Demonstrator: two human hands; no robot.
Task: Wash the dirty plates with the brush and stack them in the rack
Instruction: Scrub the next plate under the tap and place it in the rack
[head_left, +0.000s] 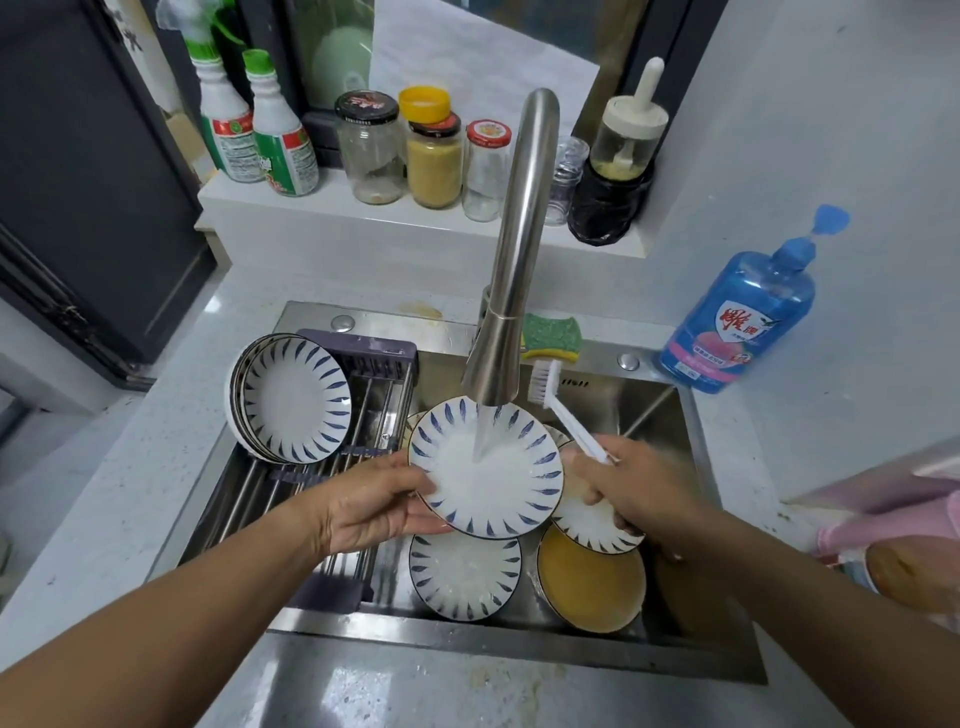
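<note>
And the left hand (374, 506) clamps the near-left rim of a blue-leaf plate (493, 483), thumb over the top, fingers tucked beneath; the plate tilts towards us right under the faucet (519, 234), and the water stream (485, 434) lands on its white centre; the right hand (631, 488) is curled tight round the handle of a white dish brush (563, 410), its head raised beside the spout, clear of the plate; under that hand another leaf-patterned plate (592, 527) peeks out, partly covered by the held one; down in the sink (670, 410) a third plate (465, 571) lies face up, and just right of it a dirty plate (589, 579) coated in yellow-orange; over to the left, the rack (374, 410) of steel rods spans that side of the sink, and a nest of clean-looking plates (293, 400) stands on edge at its far end, faces turned our way; behind the faucet a green-and-yellow sponge (551, 336) sits on the sink's back rim; a blue dish-soap bottle (743, 322) stands on the grey speckled surface (130, 493) at the far right corner; jars (434, 156) and spray bottles (260, 124) line the white ledge (270, 208) up behind.
</note>
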